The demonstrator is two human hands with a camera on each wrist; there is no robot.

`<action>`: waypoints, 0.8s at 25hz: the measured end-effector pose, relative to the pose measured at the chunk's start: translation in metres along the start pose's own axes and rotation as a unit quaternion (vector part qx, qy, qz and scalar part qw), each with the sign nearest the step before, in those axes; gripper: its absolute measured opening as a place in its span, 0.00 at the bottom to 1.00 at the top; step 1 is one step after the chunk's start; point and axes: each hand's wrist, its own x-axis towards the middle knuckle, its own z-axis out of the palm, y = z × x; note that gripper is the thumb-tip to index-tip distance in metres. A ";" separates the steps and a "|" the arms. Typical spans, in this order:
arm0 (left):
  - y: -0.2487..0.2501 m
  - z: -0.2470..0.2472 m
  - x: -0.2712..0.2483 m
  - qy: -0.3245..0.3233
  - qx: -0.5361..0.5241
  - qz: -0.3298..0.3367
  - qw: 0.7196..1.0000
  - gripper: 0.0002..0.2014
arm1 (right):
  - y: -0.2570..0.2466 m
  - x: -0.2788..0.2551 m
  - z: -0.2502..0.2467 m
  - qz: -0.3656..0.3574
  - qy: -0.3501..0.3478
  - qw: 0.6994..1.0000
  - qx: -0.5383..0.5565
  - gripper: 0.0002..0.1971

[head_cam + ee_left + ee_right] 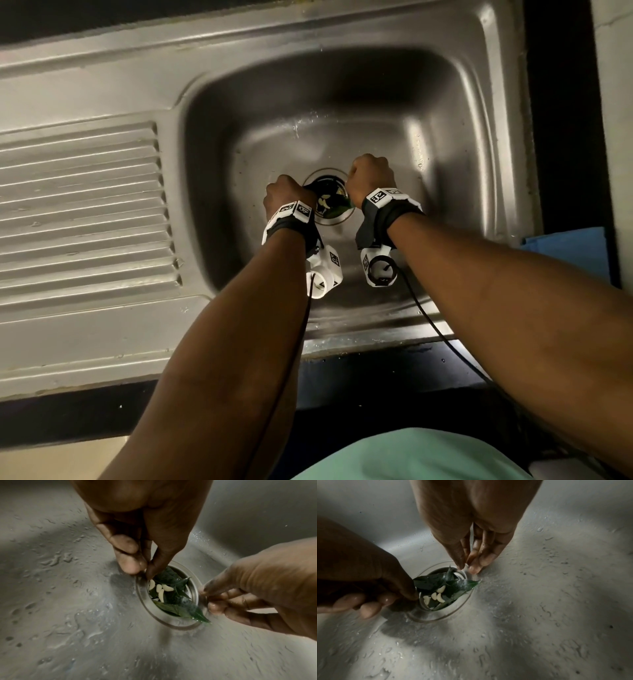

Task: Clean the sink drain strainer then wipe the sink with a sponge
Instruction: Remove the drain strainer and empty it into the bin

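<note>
The steel sink (pixel 445 113) fills my view, its ribbed drainboard (pixel 82 212) off to my left and water beads all over the basin floor. My two forearms reach down into the basin, each with a strapped wrist camera (pixel 323 270). Dead centre in the floor sits the strainer (pixel 193 588), seated in the drain and ringed by its flat flange. My left hand (pixel 137 534) is at the strainer's left edge: thumb and forefinger drawn together, their tips (pixel 132 565) pinching the rim there, the other fingers curled in behind. My right hand (pixel 476 527) is on the opposite edge, fingers pointing down and bunched close, tips (pixel 474 568) touching the rim; whether they truly have a grip on it or only press against it, I cannot tell from here. Inside the strainer lie dark green leaves (pixel 171 578), wet and overlapping, one leaf tip (pixel 200 616) hanging out over the flange onto the basin floor. On top of the leaves sit a few small pale curved bits (pixel 161 589), clustered near the side by my left hand.
</note>
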 end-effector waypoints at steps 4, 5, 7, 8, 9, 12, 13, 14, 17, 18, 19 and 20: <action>0.002 0.002 0.001 0.003 0.013 0.008 1.000 0.23 | 0.002 -0.002 0.006 -0.025 -0.009 1.000 -0.017 0.10; 0.002 0.003 0.000 0.002 0.015 0.008 1.000 0.23 | 0.002 -0.003 0.006 -0.028 -0.012 0.999 -0.020 0.10; 0.003 0.004 -0.002 0.001 0.018 0.007 1.000 0.22 | 0.002 -0.002 0.007 -0.034 -0.010 0.999 -0.023 0.10; 0.003 0.005 -0.001 0.000 0.017 0.005 1.000 0.22 | 0.003 -0.002 0.008 -0.036 -0.007 0.999 -0.023 0.10; 0.003 0.006 -0.001 -0.001 0.018 0.005 1.000 0.21 | 0.003 -0.002 0.008 -0.036 -0.007 0.999 -0.024 0.10; 0.003 0.006 0.000 0.000 0.016 0.008 1.000 0.20 | 0.002 -0.003 0.009 -0.040 -0.003 0.999 -0.027 0.10; 0.003 0.006 0.000 -0.001 0.016 0.008 1.000 0.20 | 0.001 -0.003 0.009 -0.043 -0.006 0.999 -0.030 0.11; 0.002 0.006 0.000 -0.001 0.018 0.010 1.000 0.20 | 0.000 -0.004 0.009 -0.050 -0.010 0.998 -0.035 0.11; 0.001 0.006 -0.001 0.000 0.027 0.013 1.000 0.20 | -0.004 -0.008 0.008 -0.060 -0.010 0.997 -0.049 0.11; 0.001 0.006 0.000 0.000 0.030 0.014 0.999 0.19 | -0.005 -0.008 0.007 -0.061 -0.003 0.997 -0.051 0.11; 0.001 0.006 0.000 -0.001 0.032 0.013 0.999 0.19 | -0.005 -0.009 0.007 -0.062 0.005 0.997 -0.052 0.11; 0.002 0.006 0.001 -0.002 0.032 0.014 0.999 0.19 | -0.006 -0.009 0.007 -0.066 0.011 0.996 -0.055 0.11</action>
